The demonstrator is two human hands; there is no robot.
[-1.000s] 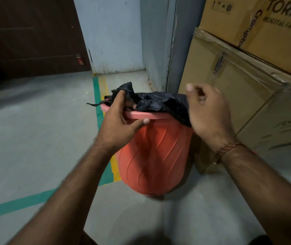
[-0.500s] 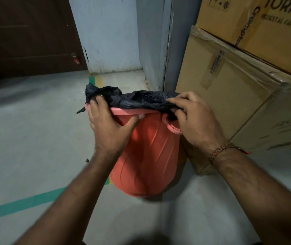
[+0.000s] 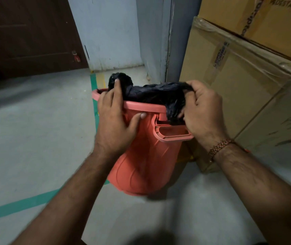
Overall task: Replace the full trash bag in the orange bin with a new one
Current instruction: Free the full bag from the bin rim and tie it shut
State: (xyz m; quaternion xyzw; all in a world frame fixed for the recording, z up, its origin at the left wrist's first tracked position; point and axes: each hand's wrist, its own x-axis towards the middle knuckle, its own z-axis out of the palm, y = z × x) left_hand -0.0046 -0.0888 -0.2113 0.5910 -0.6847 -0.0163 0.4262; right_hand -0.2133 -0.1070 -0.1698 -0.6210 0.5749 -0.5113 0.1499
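Bag (image 3: 151,93) in bin (image 3: 146,156), boxes (image 3: 238,85) right

I'm seeing grey floor (image 3: 35,138) carrying the orange bin (image 3: 146,165), cardboard boxes (image 3: 238,96) sitting just beside it.

The orange bin (image 3: 146,156) is a ribbed plastic bucket with a rolled rim and a loop handle on its near right side; it stands on the floor, tilted in this view so its mouth leans away. A black trash bag (image 3: 151,93), crumpled and bunched, sits in its mouth, one fold rising above the far left rim and another hanging over the right rim above the handle.
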